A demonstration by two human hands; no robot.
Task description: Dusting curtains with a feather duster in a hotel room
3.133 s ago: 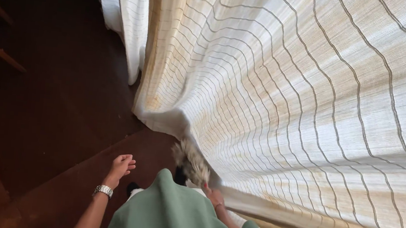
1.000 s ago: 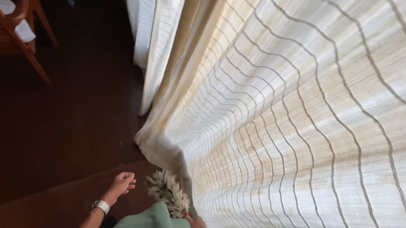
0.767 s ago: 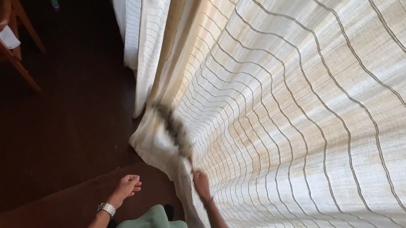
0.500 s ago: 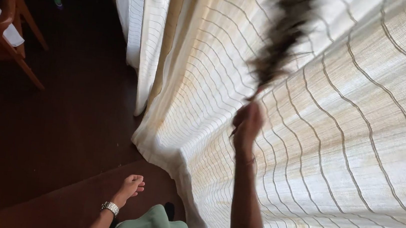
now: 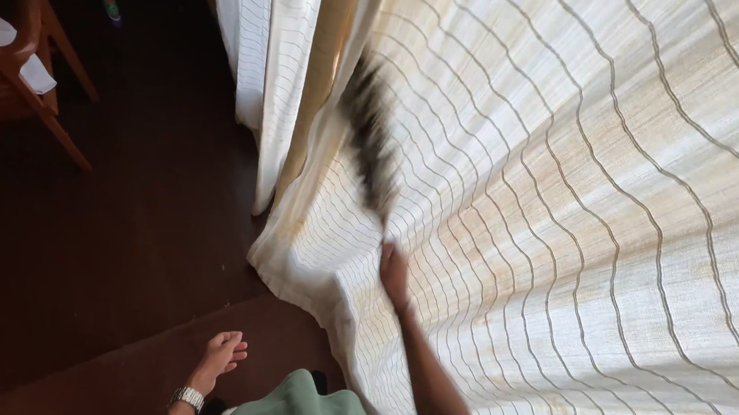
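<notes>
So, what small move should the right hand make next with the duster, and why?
Probably sweep the feather duster down along the striped curtain: the right hand holds it raised against the fabric, with folds below. The left hand hangs free.

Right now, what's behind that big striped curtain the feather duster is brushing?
Nothing behind the striped curtain can be seen; only light glows through the weave. The right hand holds the feather duster against its front. Beside it hangs a sheer white curtain, over dark floor.

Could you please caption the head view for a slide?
Right hand sweeps a feather duster across a striped curtain.
</notes>
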